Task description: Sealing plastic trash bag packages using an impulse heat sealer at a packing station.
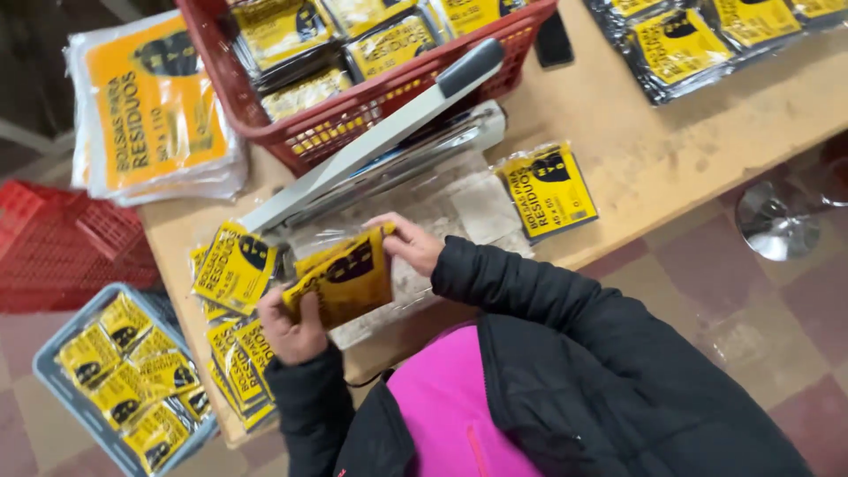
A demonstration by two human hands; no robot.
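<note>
I hold the yellow packet (340, 281) in both hands, left hand (291, 329) at its lower corner, right hand (411, 240) at the top, long axis slanting toward the sealer (380, 132)

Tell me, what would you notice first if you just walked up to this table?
Probably the yellow packet held in both hands, left hand below and right hand on top, at the table's near edge. Just behind it a grey lever-arm sealer slants up toward a red basket full of similar packets.
</note>
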